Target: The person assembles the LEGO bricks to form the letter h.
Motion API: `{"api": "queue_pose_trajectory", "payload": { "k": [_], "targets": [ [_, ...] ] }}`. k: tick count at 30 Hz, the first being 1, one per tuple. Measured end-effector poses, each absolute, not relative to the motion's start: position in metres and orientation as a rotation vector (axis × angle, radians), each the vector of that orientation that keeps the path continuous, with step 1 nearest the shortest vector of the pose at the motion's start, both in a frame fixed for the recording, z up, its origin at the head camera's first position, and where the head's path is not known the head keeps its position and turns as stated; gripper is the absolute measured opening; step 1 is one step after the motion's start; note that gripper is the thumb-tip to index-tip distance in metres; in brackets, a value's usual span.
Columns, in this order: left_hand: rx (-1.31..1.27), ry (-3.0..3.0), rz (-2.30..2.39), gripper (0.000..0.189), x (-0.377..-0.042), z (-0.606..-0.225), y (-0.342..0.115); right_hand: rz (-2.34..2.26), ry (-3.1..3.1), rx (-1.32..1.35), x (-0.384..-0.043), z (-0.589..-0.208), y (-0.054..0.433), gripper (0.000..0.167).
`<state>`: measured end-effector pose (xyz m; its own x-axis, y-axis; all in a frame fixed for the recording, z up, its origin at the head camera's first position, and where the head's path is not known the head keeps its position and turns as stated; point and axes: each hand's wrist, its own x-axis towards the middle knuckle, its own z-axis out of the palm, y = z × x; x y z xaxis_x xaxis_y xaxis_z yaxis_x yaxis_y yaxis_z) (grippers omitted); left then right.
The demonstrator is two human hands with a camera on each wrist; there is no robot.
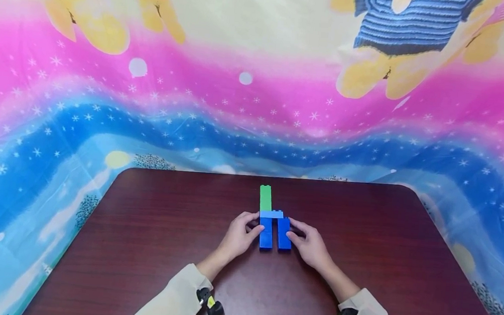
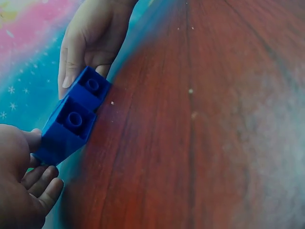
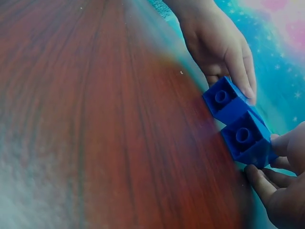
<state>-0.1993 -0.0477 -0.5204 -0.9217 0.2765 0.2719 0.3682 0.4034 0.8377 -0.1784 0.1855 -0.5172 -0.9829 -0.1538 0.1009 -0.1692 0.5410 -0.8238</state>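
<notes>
A toy-brick build is held between both hands over the middle of the table. Its two dark blue legs, a left one (image 1: 265,236) and a right one (image 1: 284,235), run side by side with a narrow gap. Across their far ends lies a light blue brick (image 1: 271,214), and a green column (image 1: 265,197) extends beyond its left end. My left hand (image 1: 239,235) pinches the left leg between thumb and fingers. On the other side, my right hand (image 1: 311,243) pinches the right leg. Both wrist views show the legs' hollow ends, each with a round tube inside.
The dark red-brown wooden table (image 1: 176,201) has rounded far corners. Behind it and at its sides hangs a patterned cloth (image 1: 256,113) in pink, blue and cream. Each wrist wears a small black camera on a strap, below the cuff of a light sleeve (image 1: 172,298).
</notes>
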Motion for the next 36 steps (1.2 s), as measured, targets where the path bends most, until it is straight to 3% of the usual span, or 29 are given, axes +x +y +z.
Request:
{"api": "queue_pose_trajectory", "payload": {
  "k": [36],
  "targets": [
    [-0.515,-2.723,-1.485,0.04,-0.22,-0.519,-0.046,1.452,-2.717,0.237,-0.196,-0.519,0.182,0.044]
  ]
}}
